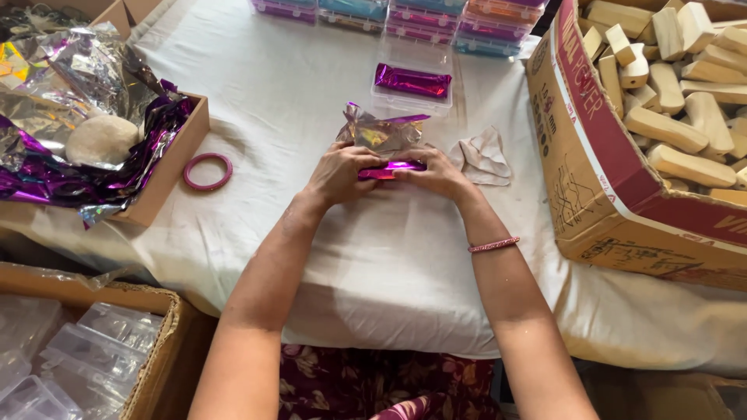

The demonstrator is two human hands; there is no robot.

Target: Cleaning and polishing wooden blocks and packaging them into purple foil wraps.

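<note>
At frame centre, the left hand (pixel 338 173) and right hand (pixel 438 173) are pinching a purple foil-wrapped bar (pixel 391 168) on the white-clothed surface (pixel 311 101), fingers closed around its ends, crumpled foil (pixel 381 132) lying just behind; a clear plastic case (pixel 412 84) above, a pink ring (pixel 208 171) left, a cardboard box of wooden blocks (pixel 615 179) right

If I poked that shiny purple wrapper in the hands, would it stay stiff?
Probably not: the foil sheet stands crumpled above both hands, so it likely bends and crinkles easily. It looks thin, so probably very light. Its glossy surface may feel slippery.
</note>
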